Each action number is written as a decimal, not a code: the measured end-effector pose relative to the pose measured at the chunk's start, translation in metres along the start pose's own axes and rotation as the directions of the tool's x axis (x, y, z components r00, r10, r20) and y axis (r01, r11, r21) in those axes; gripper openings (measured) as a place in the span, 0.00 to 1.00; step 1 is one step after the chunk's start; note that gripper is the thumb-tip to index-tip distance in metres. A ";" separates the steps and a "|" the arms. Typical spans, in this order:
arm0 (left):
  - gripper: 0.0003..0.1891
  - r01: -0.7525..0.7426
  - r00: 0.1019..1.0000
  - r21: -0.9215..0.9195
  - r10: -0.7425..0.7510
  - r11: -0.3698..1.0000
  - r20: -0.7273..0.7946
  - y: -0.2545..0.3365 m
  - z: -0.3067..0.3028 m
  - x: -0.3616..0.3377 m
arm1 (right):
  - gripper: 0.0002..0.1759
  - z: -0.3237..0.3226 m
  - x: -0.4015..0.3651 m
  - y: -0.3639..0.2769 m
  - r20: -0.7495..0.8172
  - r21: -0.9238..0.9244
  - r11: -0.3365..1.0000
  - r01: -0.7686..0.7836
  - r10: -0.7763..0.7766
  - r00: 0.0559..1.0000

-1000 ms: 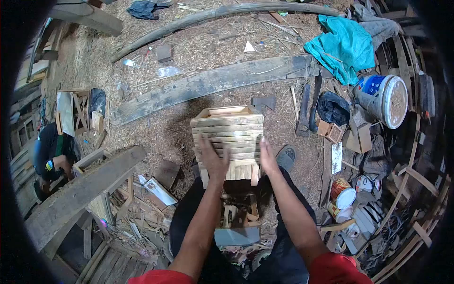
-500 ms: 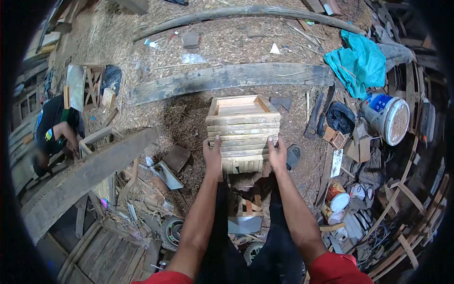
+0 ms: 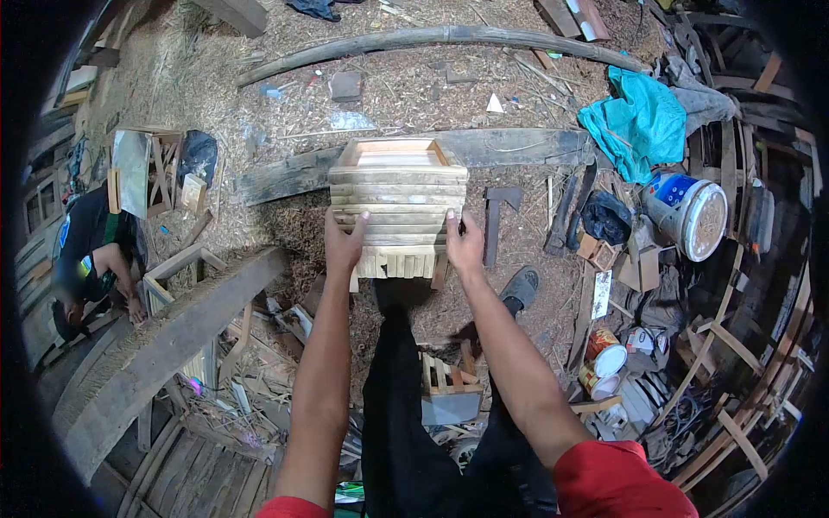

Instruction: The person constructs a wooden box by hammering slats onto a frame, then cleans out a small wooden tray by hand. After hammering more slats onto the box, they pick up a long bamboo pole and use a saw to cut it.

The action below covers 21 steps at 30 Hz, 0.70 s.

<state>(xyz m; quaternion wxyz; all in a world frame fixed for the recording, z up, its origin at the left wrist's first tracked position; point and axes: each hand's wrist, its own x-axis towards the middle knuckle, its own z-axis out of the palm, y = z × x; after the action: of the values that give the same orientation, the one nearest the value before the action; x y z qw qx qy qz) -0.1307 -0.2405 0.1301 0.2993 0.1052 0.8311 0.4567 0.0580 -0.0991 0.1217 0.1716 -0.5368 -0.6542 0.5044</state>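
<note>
A box-like wooden piece [image 3: 397, 203] of stacked pale slats, with an open framed top, is held up in front of me. My left hand [image 3: 344, 242] grips its left side, thumb on the front slats. On the right side my right hand [image 3: 465, 246] holds it the same way, thumb on the front. Short upright slats line its lower edge. The fingers behind the piece are mostly hidden.
A long plank [image 3: 518, 147] lies behind the piece, an axe-like tool [image 3: 492, 226] right of it. A teal sheet [image 3: 639, 121] and white bucket [image 3: 704, 220] are at right. Another person [image 3: 95, 242] crouches at left behind a beam [image 3: 173, 337].
Both hands have moved left and upward in view with the wooden piece. The axe-like tool and the sandalled foot show more fully. The other person's hand now rests near the beam.
</note>
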 end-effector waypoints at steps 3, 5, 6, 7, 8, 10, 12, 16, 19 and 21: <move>0.27 -0.029 0.999 0.104 0.033 0.994 -0.041 -0.007 0.003 -0.021 | 0.20 -0.001 -0.014 0.015 -0.008 -0.041 0.999 -0.009 0.009 1.000; 0.27 -0.078 0.991 0.230 0.101 0.970 -0.087 -0.013 0.004 -0.039 | 0.21 -0.004 -0.027 0.038 0.025 -0.072 0.997 -0.001 0.003 1.000; 0.30 -0.022 0.997 0.180 0.034 0.984 -0.064 -0.018 0.004 -0.043 | 0.24 -0.010 -0.030 0.036 0.114 -0.017 0.993 -0.121 0.122 0.986; 0.32 -0.034 0.995 0.191 0.051 0.981 -0.082 -0.023 0.005 -0.043 | 0.25 -0.012 -0.029 0.035 0.117 -0.061 0.992 -0.114 0.120 0.986; 0.33 -0.044 0.993 0.204 0.065 0.978 -0.098 -0.029 0.005 -0.043 | 0.25 -0.014 -0.028 0.033 0.122 -0.105 0.988 -0.109 0.122 0.985; 0.37 -0.062 0.987 0.263 0.099 0.963 -0.128 -0.025 0.008 -0.049 | 0.27 -0.015 -0.027 0.036 0.146 -0.065 0.988 -0.140 0.148 0.978; 0.42 -0.079 0.978 0.352 0.142 0.932 -0.155 -0.016 0.016 -0.052 | 0.27 -0.020 -0.018 0.036 0.167 -0.118 0.987 -0.108 0.127 0.978; 0.49 -0.186 0.947 0.575 0.301 0.797 -0.111 0.013 0.030 -0.069 | 0.27 -0.042 -0.012 0.003 0.169 -0.114 0.992 -0.060 0.078 0.983; 0.46 -0.247 0.939 0.648 0.344 0.721 -0.024 0.031 0.046 -0.084 | 0.24 -0.058 -0.006 -0.003 0.141 0.020 1.000 -0.021 0.018 0.990; 0.44 -0.305 0.927 0.639 0.373 0.706 0.031 0.043 0.060 -0.100 | 0.24 -0.084 -0.005 -0.005 0.193 0.030 0.996 -0.080 0.072 0.978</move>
<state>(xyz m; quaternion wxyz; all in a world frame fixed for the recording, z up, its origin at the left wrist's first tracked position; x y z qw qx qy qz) -0.0193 -0.2198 0.1817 0.1151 0.3276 0.9157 0.2021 0.1217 -0.0627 0.1642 0.0984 -0.5068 -0.6371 0.5723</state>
